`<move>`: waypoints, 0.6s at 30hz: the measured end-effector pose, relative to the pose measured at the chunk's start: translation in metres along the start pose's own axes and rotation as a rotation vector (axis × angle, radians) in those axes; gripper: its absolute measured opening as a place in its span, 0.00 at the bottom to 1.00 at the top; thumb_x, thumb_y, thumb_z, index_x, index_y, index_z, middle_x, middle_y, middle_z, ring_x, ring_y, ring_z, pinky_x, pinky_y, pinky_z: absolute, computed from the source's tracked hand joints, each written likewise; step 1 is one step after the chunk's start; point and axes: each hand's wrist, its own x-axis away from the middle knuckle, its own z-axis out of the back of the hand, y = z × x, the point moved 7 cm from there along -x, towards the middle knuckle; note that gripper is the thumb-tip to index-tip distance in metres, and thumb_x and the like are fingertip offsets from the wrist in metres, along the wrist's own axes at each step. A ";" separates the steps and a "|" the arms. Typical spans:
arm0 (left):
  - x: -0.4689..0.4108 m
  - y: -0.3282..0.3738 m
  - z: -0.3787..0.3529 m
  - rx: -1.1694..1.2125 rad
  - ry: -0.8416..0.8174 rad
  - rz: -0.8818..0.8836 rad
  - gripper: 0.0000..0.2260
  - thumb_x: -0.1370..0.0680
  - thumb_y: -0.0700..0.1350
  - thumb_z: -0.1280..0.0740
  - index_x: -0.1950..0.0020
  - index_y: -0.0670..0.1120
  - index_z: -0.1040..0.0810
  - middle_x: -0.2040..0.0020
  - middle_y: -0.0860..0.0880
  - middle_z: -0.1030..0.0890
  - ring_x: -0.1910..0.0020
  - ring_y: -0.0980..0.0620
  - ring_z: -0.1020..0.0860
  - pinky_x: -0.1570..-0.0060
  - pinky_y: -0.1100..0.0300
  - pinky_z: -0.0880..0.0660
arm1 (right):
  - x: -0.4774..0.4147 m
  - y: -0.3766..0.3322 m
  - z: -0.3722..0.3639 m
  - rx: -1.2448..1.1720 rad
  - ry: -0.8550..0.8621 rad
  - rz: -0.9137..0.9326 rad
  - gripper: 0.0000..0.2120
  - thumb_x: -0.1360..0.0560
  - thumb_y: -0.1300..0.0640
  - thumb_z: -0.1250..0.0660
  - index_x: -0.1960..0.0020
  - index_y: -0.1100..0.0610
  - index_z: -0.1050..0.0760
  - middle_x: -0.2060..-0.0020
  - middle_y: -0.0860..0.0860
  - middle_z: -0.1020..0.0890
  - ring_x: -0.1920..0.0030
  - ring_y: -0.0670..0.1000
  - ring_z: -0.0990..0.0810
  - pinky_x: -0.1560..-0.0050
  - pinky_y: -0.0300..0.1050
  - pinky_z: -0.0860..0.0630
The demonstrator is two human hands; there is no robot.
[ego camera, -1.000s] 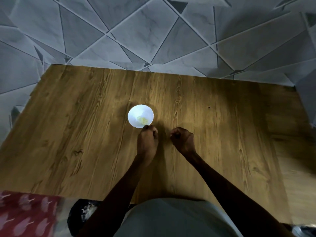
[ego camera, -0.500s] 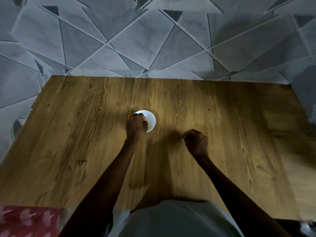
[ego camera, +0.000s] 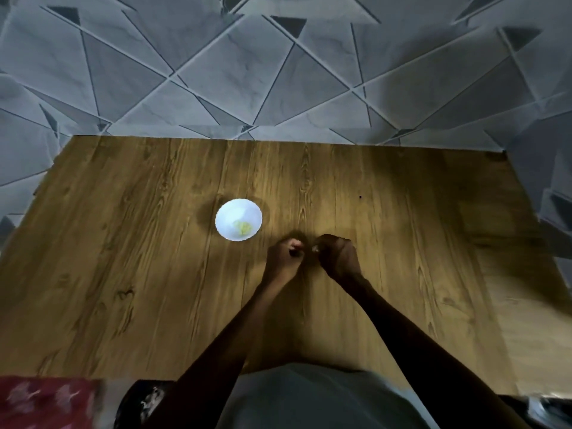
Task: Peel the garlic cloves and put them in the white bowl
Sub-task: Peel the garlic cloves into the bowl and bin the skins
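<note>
The white bowl [ego camera: 228, 212] sits on the table [ego camera: 123, 274] with yellow peeled garlic [ego camera: 242, 228] inside. Just beside it, the left hand [ego camera: 283, 255] and right hand [ego camera: 337, 258] curl close together. I cannot tell if they pinch a clove. A clove should be small, light and slippery, so pinch its ends.

I'm looking down on the wood-grain table [ego camera: 130, 274], which is stretching wide across my view with grey triangle-patterned tiles [ego camera: 216, 88] showing beyond its far edge, and the white bowl [ego camera: 229, 212] is sitting on it just left of centre, a tiny dark speck [ego camera: 360, 197] lying well to the bowl's right.
</note>
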 end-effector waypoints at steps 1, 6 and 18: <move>0.001 -0.001 -0.001 0.032 0.011 0.022 0.10 0.23 0.39 0.31 0.42 0.45 0.19 0.46 0.49 0.17 0.48 0.55 0.20 0.48 0.65 0.26 | -0.001 0.002 0.001 -0.085 0.002 -0.018 0.08 0.22 0.54 0.34 0.52 0.58 0.19 0.61 0.50 0.16 0.64 0.44 0.18 0.66 0.40 0.20; 0.006 -0.004 -0.007 0.239 0.041 0.063 0.10 0.27 0.39 0.27 0.46 0.46 0.16 0.53 0.50 0.15 0.57 0.60 0.20 0.51 0.64 0.24 | 0.019 0.027 -0.004 -0.857 -0.089 -0.447 0.15 0.30 0.68 0.25 0.44 0.66 0.20 0.54 0.59 0.15 0.57 0.50 0.14 0.63 0.38 0.20; 0.008 0.015 -0.014 0.281 0.017 -0.003 0.11 0.33 0.42 0.21 0.52 0.48 0.15 0.60 0.50 0.14 0.58 0.51 0.16 0.49 0.49 0.19 | 0.018 0.022 0.018 -0.839 -0.075 -0.414 0.11 0.32 0.69 0.24 0.50 0.66 0.18 0.56 0.61 0.14 0.55 0.60 0.14 0.55 0.55 0.17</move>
